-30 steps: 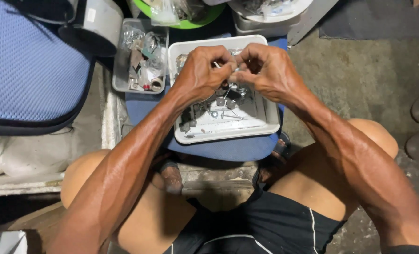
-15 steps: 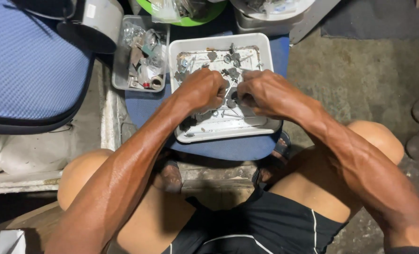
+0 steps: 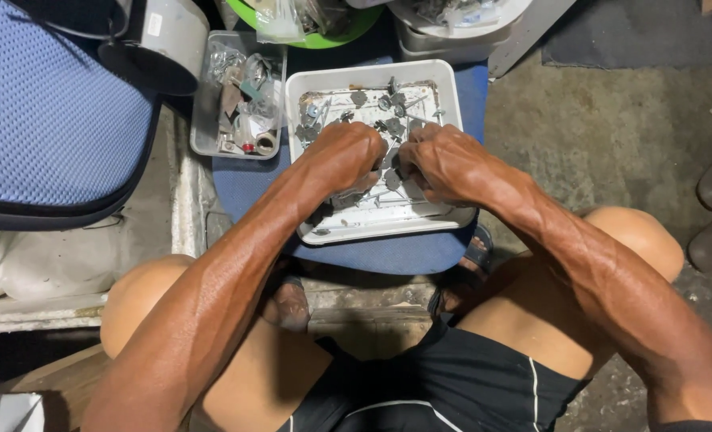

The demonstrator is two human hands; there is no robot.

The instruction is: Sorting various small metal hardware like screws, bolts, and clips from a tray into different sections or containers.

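left hand (image 3: 346,156) curled knuckles-up, right hand (image 3: 444,162) curled beside it

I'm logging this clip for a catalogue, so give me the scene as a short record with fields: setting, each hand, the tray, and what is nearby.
setting: person seated, white tray on a blue cushioned seat before the knees
left hand: fist-like, over the tray, contents of the grip hidden
right hand: fingers curled, down in the tray
tray contents: small grey metal parts
nearby: clear box of oddments, blue mesh chair, green bowl
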